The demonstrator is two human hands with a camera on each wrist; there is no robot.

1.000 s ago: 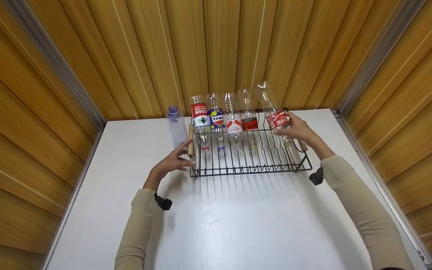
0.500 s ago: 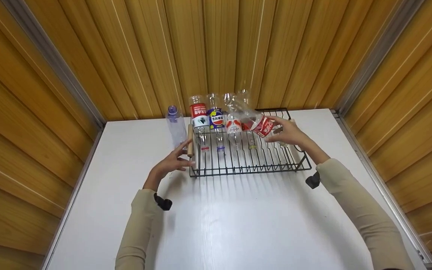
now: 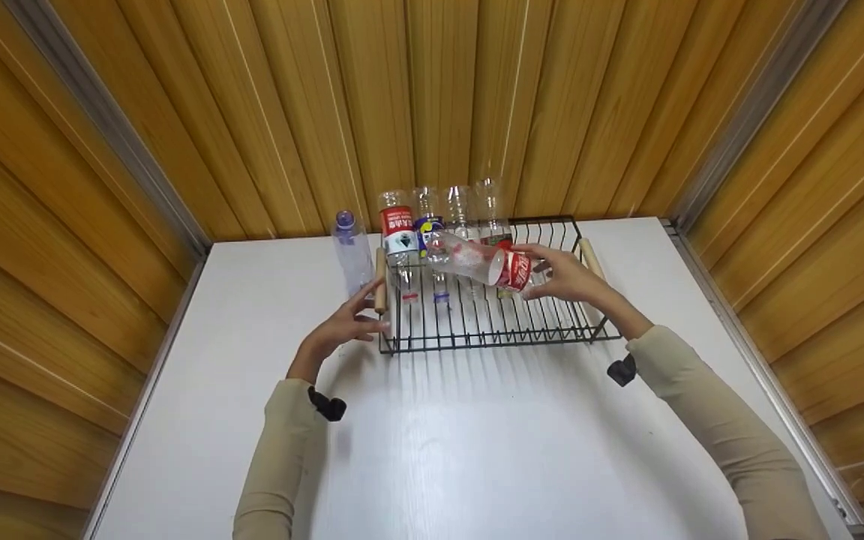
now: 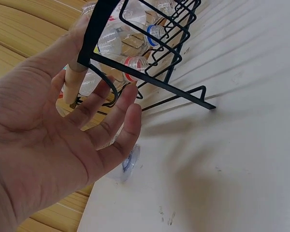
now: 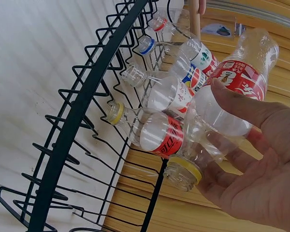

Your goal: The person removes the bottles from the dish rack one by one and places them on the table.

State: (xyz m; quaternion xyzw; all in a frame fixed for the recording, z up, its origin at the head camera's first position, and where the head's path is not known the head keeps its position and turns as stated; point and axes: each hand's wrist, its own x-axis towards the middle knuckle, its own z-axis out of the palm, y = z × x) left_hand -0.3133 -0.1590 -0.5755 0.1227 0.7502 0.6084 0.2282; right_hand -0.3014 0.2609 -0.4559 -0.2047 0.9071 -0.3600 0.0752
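Note:
My right hand [image 3: 563, 276] grips a clear plastic soda bottle [image 3: 513, 270] with a red label, tilted above the rack. In the right wrist view, a yellow ring circles the open neck of this soda bottle [image 5: 237, 79], near my fingers. The black wire rack [image 3: 503, 345] has wooden handles. Several clear bottles lean in it, necks toward the front, among them one with a red-and-white label [image 3: 400, 229]. At the rack's left handle [image 3: 380, 281], my left hand [image 3: 338, 328] touches the wood, its fingers relaxed and spread, as the left wrist view shows.
A clear bottle with a bluish neck [image 3: 353, 259] stands on the white table [image 3: 417, 450], just left of the rack. Wood-patterned panels [image 3: 439, 97] rise behind the table and at both sides. The rack's right handle [image 3: 591, 259] lies beyond my right hand.
My right hand has lifted the red-labelled soda bottle from the rack's right end and moved it left, tipping it toward horizontal over the other bottles. The left hand has stayed in place.

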